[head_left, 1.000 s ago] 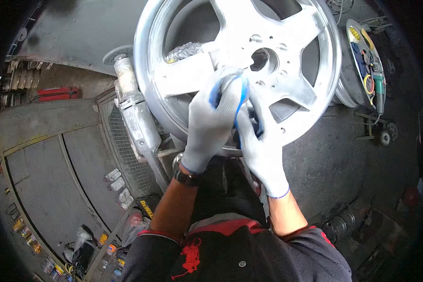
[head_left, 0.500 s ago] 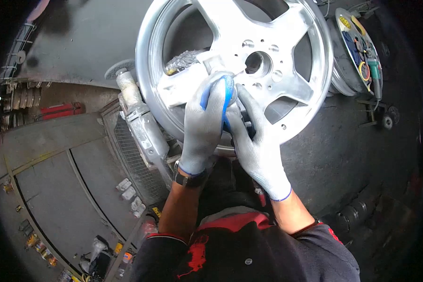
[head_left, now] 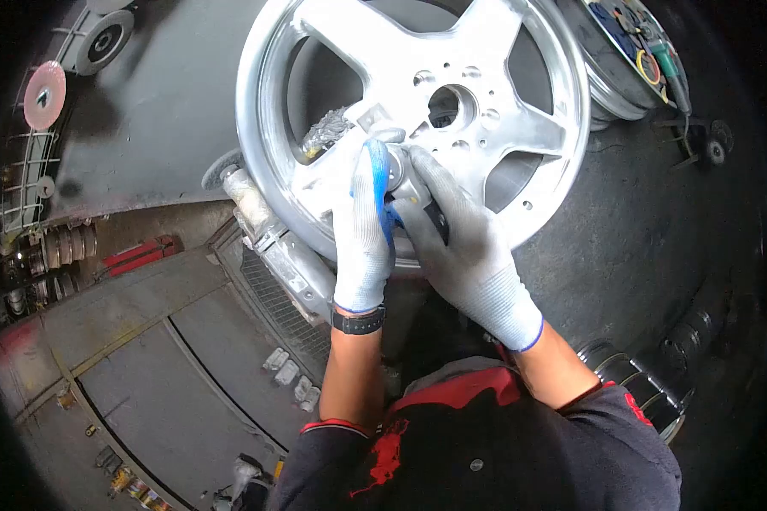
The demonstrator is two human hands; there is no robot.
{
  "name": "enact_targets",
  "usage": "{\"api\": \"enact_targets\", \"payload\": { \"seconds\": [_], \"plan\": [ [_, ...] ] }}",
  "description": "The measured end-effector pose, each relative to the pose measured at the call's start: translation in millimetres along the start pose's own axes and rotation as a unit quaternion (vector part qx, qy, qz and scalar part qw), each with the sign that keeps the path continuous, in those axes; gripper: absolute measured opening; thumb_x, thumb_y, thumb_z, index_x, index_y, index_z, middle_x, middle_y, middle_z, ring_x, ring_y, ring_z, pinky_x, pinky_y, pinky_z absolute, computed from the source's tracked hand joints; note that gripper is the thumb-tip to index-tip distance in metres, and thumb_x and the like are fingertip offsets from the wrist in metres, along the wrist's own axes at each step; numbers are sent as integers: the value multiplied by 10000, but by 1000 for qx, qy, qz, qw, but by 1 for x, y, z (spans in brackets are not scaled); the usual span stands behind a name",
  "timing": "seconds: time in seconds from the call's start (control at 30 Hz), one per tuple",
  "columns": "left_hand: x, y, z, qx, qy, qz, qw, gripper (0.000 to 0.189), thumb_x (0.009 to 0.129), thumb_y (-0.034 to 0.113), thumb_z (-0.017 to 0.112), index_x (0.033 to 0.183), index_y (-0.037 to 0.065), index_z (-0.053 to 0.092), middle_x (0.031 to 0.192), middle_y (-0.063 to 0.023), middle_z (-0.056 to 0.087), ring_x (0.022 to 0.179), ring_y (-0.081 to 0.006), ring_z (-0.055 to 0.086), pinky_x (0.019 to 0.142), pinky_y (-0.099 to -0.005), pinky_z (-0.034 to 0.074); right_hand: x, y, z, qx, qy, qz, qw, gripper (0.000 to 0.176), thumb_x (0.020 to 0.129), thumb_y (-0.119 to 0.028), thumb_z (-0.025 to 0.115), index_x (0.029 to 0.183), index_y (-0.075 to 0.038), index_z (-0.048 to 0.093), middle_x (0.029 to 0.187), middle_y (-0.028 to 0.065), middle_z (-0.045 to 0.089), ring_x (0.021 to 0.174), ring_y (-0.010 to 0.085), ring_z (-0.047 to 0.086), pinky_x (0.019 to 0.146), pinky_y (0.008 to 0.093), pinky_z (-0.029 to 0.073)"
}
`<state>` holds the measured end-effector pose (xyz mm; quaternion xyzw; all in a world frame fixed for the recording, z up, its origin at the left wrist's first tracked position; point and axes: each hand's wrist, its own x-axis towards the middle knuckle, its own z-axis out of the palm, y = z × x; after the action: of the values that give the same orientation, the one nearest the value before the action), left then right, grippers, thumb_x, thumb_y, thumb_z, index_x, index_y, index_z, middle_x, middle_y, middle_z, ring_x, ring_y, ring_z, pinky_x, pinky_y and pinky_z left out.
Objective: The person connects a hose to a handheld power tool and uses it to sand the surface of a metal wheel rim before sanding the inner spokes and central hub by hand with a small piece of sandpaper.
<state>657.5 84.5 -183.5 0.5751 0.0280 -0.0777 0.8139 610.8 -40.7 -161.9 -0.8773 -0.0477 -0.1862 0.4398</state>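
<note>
A bare silver alloy wheel rim (head_left: 396, 51) with broad spokes and a round centre hole lies face up in front of me. Over its lower left spoke, both gloved hands close round a small grey metallic tool with a rounded head (head_left: 411, 183); its exact kind and its contact with the spoke are mostly hidden. My left hand (head_left: 365, 226), in a white glove with blue on the thumb, grips the tool's left side. On the other side, my right hand (head_left: 464, 226) has its fingers curled round the body.
Left of the rim stands a grey machine (head_left: 285, 264) with a disc at its end. Crumpled silvery material (head_left: 325, 132) shows through a rim opening. A green angle grinder (head_left: 669, 68) lies at upper right. Discs, including a pink one (head_left: 44, 95), hang on a rack at upper left.
The view has shifted, so the rim sits slightly further left and higher. My hands have turned a little on the tool, showing more of its grey body; both still hold it.
</note>
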Motion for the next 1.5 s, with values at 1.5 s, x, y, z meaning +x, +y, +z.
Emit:
{"api": "enact_targets", "payload": {
  "seconds": [1.5],
  "plan": [
    [-15,-14,21,381,-31,72,921,351,1054,231,579,1317,13,660,1271,-159,692,1238,-244,609,1095,-409,455,-52,53,20,258,0,122,958,501,1022,-39,554,1497,65,433,1362,293,610,1295,327,618,1068,384,485]
  ]
}}
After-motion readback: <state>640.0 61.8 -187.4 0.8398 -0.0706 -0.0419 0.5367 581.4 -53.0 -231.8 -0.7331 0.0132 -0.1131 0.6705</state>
